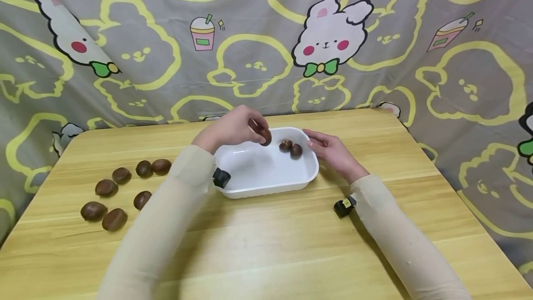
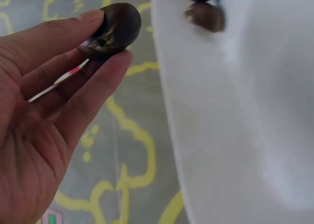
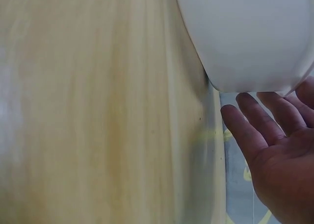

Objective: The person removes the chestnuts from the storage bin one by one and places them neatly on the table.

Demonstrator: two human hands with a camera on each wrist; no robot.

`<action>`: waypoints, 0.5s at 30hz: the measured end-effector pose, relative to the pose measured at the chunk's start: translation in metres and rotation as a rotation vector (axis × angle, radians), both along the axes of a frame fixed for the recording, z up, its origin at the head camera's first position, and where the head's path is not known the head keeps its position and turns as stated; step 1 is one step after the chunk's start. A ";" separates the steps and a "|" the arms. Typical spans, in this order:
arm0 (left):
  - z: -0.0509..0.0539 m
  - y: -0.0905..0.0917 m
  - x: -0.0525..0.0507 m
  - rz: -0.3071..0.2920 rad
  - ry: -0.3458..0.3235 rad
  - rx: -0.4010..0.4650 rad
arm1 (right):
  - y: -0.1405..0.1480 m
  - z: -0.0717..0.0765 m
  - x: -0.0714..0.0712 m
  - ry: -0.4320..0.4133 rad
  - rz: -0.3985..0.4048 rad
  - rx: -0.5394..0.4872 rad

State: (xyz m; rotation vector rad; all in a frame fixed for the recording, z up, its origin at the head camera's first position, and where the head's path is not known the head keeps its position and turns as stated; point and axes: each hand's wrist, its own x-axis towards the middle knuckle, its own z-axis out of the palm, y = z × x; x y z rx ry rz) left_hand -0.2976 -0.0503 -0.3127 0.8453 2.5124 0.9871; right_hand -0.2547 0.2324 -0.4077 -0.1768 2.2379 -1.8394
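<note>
Thumb and fingers of my left hand [image 1: 234,126] pinch a glossy brown chestnut [image 1: 266,137] above the left part of a white tray [image 1: 266,191]. The left wrist view shows this chestnut [image 2: 117,30] between the thumb and fingertips, clear of the tray's rim. Two more chestnuts [image 1: 296,151] lie inside the tray near its right end. At that end my right hand [image 1: 333,152] touches the tray's outer edge. In the right wrist view its fingers [image 3: 265,121] are extended fairly straight against the tray, with the thumb partly cut off by the frame.
Several chestnuts [image 1: 114,220] lie scattered on the wooden table [image 1: 266,253] to the left, one partly behind the left sleeve [image 1: 166,212]. A patterned curtain [image 1: 250,22] hangs behind the table. Small black devices [image 1: 344,207] sit at both wrists.
</note>
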 end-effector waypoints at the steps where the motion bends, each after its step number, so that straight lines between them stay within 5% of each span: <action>1: 0.002 -0.003 0.001 0.008 0.004 0.008 | 0.000 0.000 0.000 0.001 0.000 0.004; 7: 0.011 -0.027 0.009 0.069 0.051 0.038 | -0.001 0.001 0.000 0.003 -0.005 0.018; 15: 0.008 -0.057 0.023 0.142 0.061 0.059 | 0.000 0.000 0.000 0.005 -0.005 0.016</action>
